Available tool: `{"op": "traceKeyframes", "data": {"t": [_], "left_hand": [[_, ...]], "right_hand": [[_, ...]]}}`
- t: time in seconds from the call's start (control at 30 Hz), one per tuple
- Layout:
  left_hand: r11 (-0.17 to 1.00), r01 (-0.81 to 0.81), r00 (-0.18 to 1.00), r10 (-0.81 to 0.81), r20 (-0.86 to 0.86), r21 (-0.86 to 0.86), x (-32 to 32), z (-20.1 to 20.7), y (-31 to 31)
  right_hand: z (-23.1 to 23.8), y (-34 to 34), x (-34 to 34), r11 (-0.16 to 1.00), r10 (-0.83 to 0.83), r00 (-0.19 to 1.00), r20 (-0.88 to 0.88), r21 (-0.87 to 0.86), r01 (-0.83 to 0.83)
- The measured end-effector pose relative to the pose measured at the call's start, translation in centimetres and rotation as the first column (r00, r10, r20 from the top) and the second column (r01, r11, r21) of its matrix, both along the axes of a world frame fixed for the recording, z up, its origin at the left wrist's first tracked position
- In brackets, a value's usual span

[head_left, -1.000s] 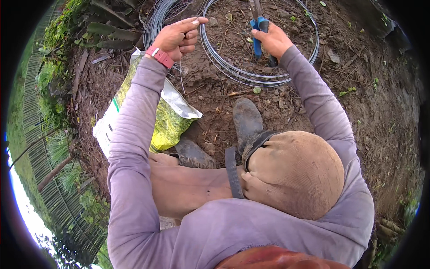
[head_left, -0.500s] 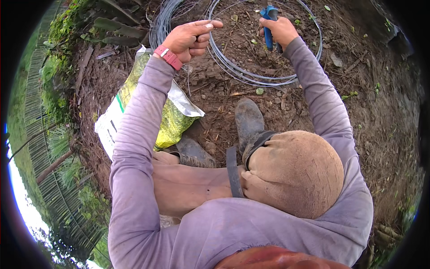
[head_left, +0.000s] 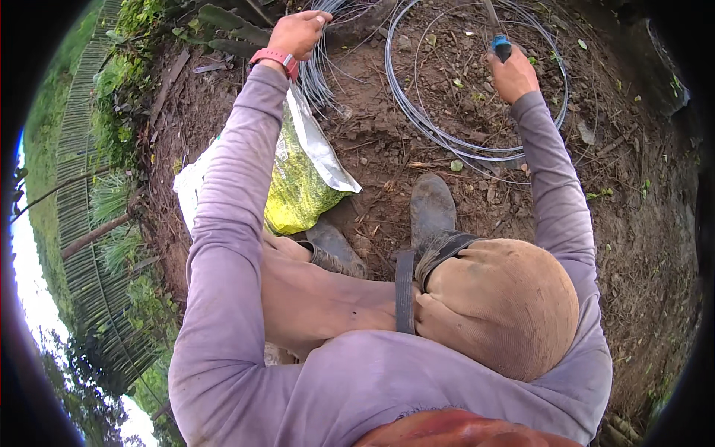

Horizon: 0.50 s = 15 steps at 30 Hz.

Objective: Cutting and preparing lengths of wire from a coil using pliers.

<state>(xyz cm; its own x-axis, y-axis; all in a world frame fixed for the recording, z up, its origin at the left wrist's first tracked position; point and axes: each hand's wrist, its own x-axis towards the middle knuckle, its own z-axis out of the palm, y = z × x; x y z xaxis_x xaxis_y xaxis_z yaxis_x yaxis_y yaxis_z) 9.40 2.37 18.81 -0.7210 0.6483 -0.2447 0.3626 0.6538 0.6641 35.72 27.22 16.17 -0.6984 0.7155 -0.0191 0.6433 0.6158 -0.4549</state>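
Observation:
My left hand [head_left: 296,36], a red watch strap on its wrist, is stretched out at the top. Its fingers are pinched together beside a bundle of grey wire [head_left: 319,78]; whether a strand is between them I cannot make out. Farther right, my right hand [head_left: 515,77] is closed round blue-and-black handled pliers [head_left: 502,49], seen nearly end-on. A grey shaft-like piece stretches beyond the handles; I cannot tell whether it belongs to them. Beneath and around this hand a large loose coil of wire [head_left: 428,123] lies on the soil.
A yellow-and-white sack [head_left: 307,190] lies under my left forearm. My dark boots [head_left: 433,208] are planted on brown, littered soil [head_left: 477,197]. Green plants [head_left: 123,130] and a slatted pole fence [head_left: 78,194] stand at the left. A dark object [head_left: 665,67] sits at the far right.
My left hand has moved farther out toward the wire bundle, and its pointing finger has closed into a pinch. My right hand has turned the pliers more end-on. The view has shifted slightly.

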Motion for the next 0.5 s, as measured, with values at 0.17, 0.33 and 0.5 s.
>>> {"op": "traceKeyframes", "data": {"t": [0.17, 0.33, 0.5], "left_hand": [[0.978, -0.208, 0.974, 0.204, 0.100, 0.030, -6.3, -4.4, -1.4], [0.978, -0.137, 0.971, 0.101, -0.217, -0.156, -8.0, -7.2, -0.8], [0.989, -0.110, 0.976, 0.089, 0.196, 0.099, 1.0, -7.9, 1.6]], "right_hand": [[0.6, 0.2, 0.2, 0.980, 0.112, 0.994, -0.013, -0.165, -0.112], [1.9, -1.7, 0.7, 0.961, 0.118, 0.989, -0.090, -0.241, -0.137], [4.5, -3.1, 1.6, 0.959, 0.182, 0.968, -0.173, -0.187, -0.214]]}}
